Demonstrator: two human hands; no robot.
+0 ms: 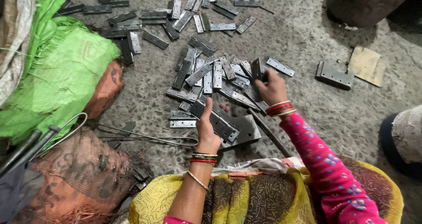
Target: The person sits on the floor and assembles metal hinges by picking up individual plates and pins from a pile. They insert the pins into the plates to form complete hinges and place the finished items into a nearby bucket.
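Right hand (272,87) is pinching a dark hinge plate (256,69) upright over the floor pile (211,74); left hand (206,129) is clamping a hinge stack (220,122) (long axis running diagonally, nearer the body).

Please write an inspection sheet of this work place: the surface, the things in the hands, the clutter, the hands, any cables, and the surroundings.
Surface: rough grey concrete floor, dusty.
Job's things: flat metal hinge plates with holes; a stack of plates against the left hand, one dark plate raised in the right hand.
Clutter: loose hinge pile in the middle, more plates scattered further back, one thick hinge block apart, a cardboard scrap.
Hands: left hand rests on the stack; right hand grips the dark plate.
Cables: no cable; a bent wire loop lies on the floor.
Surroundings: green woven sack, brown mesh sack, metal rods.
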